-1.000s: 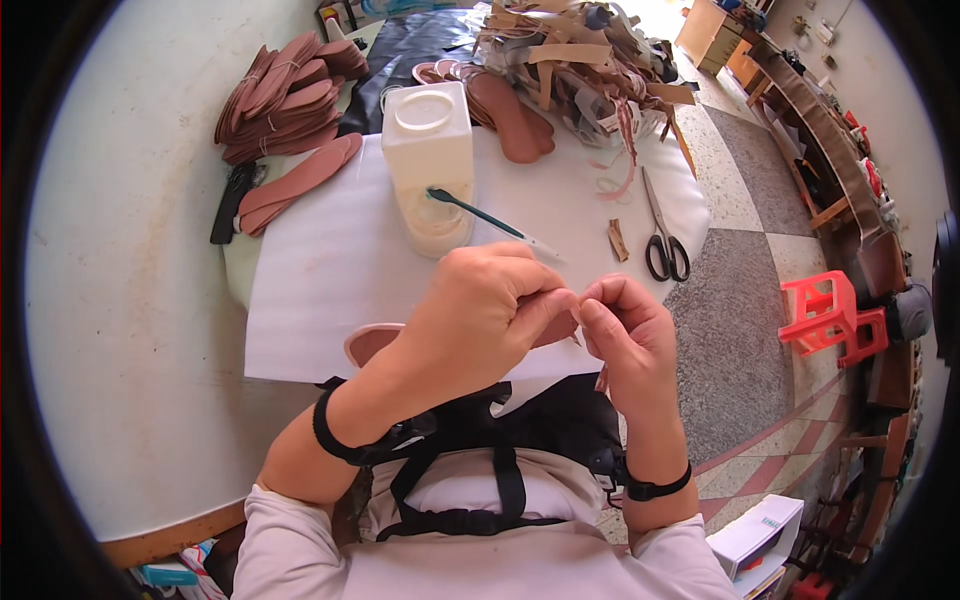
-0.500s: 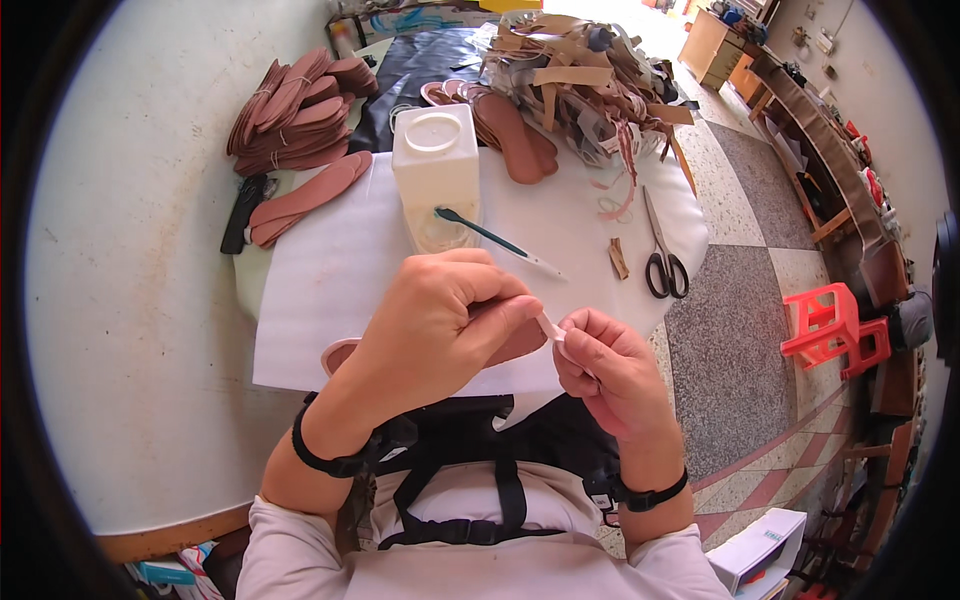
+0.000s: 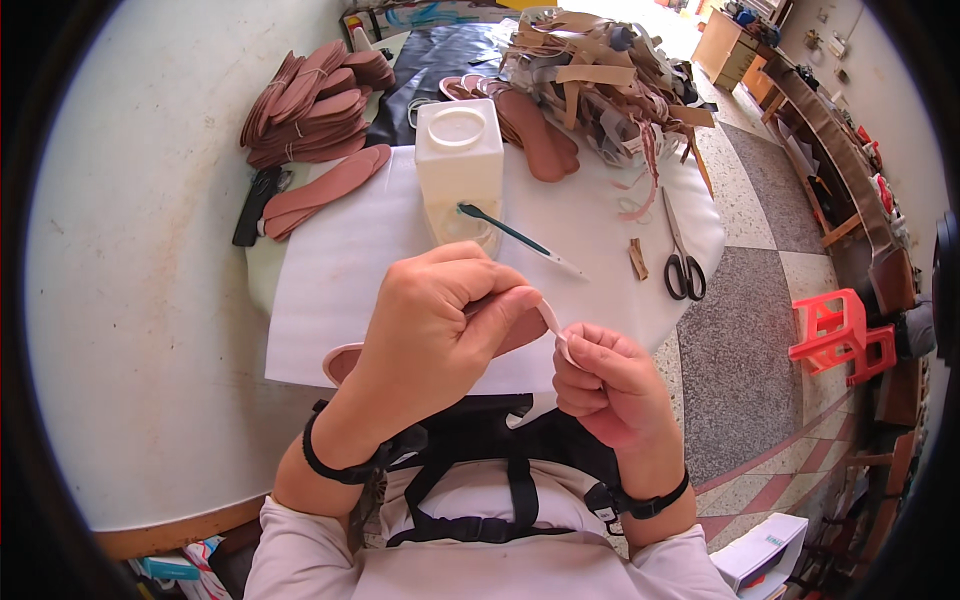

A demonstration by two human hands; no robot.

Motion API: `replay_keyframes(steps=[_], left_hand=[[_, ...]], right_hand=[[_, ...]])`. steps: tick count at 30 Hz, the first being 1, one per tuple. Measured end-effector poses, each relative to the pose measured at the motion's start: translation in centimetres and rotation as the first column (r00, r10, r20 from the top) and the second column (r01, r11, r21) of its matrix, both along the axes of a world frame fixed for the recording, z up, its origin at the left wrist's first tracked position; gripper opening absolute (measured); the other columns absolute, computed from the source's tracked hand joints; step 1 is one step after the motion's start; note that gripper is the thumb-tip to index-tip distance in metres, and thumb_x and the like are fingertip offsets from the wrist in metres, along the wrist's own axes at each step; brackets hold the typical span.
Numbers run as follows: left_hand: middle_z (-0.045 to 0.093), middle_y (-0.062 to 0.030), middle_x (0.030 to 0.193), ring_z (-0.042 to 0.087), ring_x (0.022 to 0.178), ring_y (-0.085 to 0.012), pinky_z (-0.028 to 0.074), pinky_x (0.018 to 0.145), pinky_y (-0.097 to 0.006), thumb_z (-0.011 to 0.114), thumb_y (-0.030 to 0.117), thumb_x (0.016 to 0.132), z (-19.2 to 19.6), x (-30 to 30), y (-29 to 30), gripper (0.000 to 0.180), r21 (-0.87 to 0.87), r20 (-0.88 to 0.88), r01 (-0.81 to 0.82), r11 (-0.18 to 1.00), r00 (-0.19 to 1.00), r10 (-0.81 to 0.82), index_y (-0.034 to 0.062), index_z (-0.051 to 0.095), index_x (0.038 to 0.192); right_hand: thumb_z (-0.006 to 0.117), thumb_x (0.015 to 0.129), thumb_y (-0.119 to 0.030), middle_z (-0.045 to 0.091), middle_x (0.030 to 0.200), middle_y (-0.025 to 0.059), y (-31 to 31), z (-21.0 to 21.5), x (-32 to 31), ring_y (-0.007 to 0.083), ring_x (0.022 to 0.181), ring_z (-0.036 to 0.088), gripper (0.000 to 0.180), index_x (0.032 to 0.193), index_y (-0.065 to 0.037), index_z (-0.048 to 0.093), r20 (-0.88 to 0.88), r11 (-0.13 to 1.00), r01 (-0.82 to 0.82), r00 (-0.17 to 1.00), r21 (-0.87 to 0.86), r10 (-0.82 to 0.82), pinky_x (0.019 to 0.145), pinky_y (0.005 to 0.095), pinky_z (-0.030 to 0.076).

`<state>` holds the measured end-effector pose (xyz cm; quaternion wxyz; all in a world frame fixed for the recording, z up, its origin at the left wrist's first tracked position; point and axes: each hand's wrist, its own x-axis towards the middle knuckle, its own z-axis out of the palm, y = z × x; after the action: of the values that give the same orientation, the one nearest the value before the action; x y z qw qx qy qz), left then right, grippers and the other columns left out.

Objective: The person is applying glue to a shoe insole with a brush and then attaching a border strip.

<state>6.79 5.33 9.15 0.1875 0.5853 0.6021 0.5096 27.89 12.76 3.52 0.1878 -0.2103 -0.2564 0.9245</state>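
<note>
A brown shoe insole (image 3: 522, 332) with a pale pink edge is held just above the white sheet, mostly hidden behind my left hand (image 3: 435, 315). The thumb and forefinger of that hand pinch the insole's far right edge. From there a narrow pale pink strip (image 3: 551, 317) runs down to my right hand (image 3: 612, 382), whose thumb and curled fingers hold its end. Beyond my hands stands a square whitish plastic container (image 3: 459, 160). A dark green brush (image 3: 515, 237) with a pale tip leans at its front.
Bundled brown insoles (image 3: 315, 105) are stacked at the far left, and more insoles (image 3: 535, 140) lie behind the container. A heap of scrap strips (image 3: 590, 80) sits at the back right. Black-handled scissors (image 3: 684, 270) lie near the right edge. A red plastic stool (image 3: 835, 325) stands on the floor.
The whole view has shifted slightly, so the table things sit farther right. Between my hands the strip now shows longer and more curved. Both hands keep their grip.
</note>
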Motion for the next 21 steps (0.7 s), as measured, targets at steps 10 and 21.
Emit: replay_keyframes(steps=[10,21], left_hand=[[0.067,-0.0064,0.078,0.057,0.067,-0.0117,0.044,0.061,-0.027,0.076,0.007,0.094,0.1,0.0,-0.2,0.011,0.005,0.024,-0.028,1.000,0.999,0.028,-0.0040,0.077,0.093],[0.064,-0.0096,0.074,0.058,0.063,-0.0171,0.045,0.058,-0.030,0.075,0.002,0.091,-0.3,0.3,-0.2,0.007,0.082,0.070,-0.062,0.995,0.996,0.056,-0.0040,0.077,0.093]], right_hand=[[0.065,0.107,-0.018,0.043,0.072,-0.0071,-1.2,-1.1,-0.8,0.0032,0.056,0.032,0.015,0.105,-0.003,0.065,-0.030,0.995,0.089,0.996,0.045,-0.088,0.050,0.0203,0.024],[0.064,0.107,-0.021,0.042,0.072,-0.0085,-1.9,-1.1,-1.4,0.0030,0.057,0.032,0.017,0.105,-0.004,0.065,-0.073,0.998,0.055,0.996,0.028,-0.053,0.051,0.0207,0.025]])
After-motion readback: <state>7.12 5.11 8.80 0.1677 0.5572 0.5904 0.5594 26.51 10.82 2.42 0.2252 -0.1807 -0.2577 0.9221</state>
